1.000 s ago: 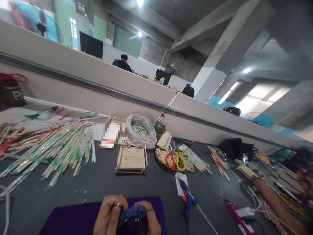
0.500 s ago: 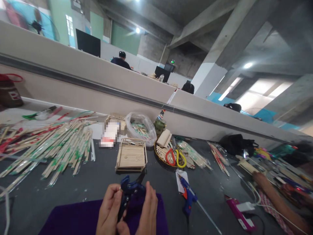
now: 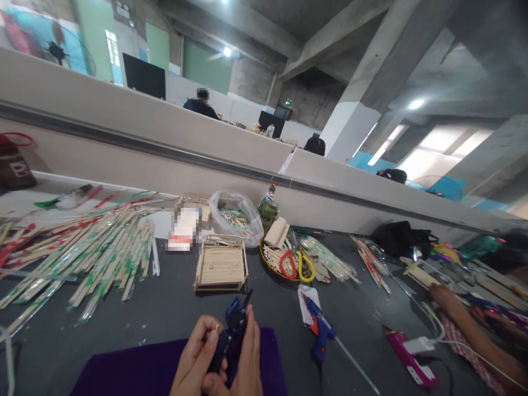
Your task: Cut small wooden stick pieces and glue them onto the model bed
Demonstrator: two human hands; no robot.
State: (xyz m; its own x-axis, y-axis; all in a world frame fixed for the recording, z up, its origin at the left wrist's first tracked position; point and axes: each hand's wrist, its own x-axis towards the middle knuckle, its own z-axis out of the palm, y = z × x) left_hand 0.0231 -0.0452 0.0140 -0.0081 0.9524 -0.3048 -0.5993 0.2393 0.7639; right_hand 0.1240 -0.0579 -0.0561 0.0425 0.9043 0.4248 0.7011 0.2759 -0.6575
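My right hand [image 3: 246,360] is closed round a dark blue and black hand cutter [image 3: 235,314], whose dark pointed blade sticks up above the fingers. My left hand [image 3: 197,352] presses against the near side of the cutter; its thumb and forefinger pinch a small pale piece [image 3: 218,328] that looks like wood. Palms and lower fingers partly hide the cutter's handles. Both hands are over a purple cloth [image 3: 132,367]. Just beyond them stands a small frame of pale sticks [image 3: 223,267] with a slatted floor.
Wrapped chopsticks [image 3: 111,253] lie heaped at left. Behind are a plastic bag [image 3: 258,220] and a basket [image 3: 268,268] with red- and yellow-handled scissors. A blue glue gun [image 3: 322,335] and a pink power strip [image 3: 408,357] lie right, near a co-worker's arm [image 3: 470,324].
My hands have drawn closer together and the cutter has turned, its head shifting right and its blade now more upright. The small pale piece now shows at my left fingertips.
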